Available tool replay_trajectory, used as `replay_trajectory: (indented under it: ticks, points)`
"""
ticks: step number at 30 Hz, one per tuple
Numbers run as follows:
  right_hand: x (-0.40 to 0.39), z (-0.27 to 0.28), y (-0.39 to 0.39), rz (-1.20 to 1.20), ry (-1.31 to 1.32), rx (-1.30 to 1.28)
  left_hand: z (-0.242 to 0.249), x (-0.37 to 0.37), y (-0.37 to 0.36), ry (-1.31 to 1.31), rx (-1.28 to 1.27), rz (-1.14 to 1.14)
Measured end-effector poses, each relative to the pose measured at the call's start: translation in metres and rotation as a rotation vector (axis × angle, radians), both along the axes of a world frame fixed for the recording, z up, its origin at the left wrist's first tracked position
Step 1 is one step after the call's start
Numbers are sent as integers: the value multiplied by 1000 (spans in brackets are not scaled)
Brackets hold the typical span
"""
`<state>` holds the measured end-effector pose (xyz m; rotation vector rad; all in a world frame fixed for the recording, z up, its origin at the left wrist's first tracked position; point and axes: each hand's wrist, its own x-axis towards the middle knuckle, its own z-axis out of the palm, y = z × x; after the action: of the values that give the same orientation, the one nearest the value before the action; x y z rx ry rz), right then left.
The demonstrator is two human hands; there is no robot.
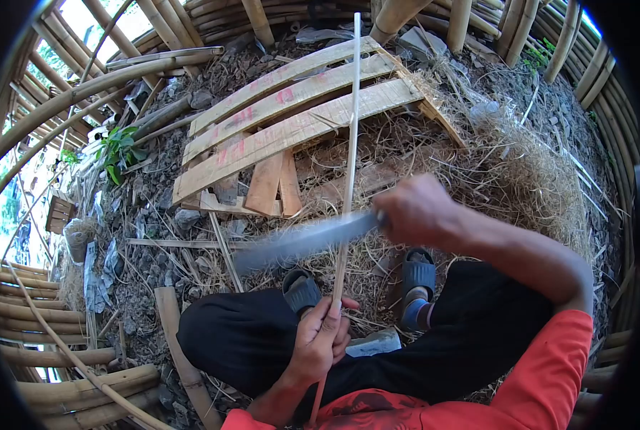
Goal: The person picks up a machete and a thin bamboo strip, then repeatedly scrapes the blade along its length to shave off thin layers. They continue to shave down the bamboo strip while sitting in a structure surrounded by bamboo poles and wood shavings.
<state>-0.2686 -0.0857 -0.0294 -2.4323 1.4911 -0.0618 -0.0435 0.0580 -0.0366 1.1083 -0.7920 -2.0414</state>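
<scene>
My left hand (321, 338) is wrapped round a long, thin bamboo strip (353, 129) near its lower end. The strip rises from my lap, leaning slightly right, its far tip above the wooden pallet. In my right hand (419, 211) is the handle of a machete (305, 242), its broad grey blade pointing left and smeared by motion. The blade crosses the strip above my left hand, overlapping it in this view. Part of the strip's lower end shows below my left wrist, against my red shirt.
Beyond my feet lies a slatted wooden pallet (298, 129) with red marks. Curly bamboo shavings (528, 172) pile up on the right. Bamboo poles (83, 93) form walls around me. A flat board (187, 358) lies by my left knee, and a green plant (117, 152) grows at left.
</scene>
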Motion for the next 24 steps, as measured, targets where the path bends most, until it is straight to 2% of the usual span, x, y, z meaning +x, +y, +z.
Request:
replay_trajectory:
  ticks: [3, 6, 13, 24]
  points:
    - [-40, 2, -28, -225, -65, -158, 3, 0, 6, 48, 64, -59]
    - [-52, -6, -16, -223, -129, -143, -4, -6, 6, 43, 89, -80]
    - [-5, 8, 16, 57, -1, 46, -8, -5, -3, 14, 86, -35]
    - [0, 10, 17, 85, 37, 93, -8, -1, 0, -11, -4, -33]
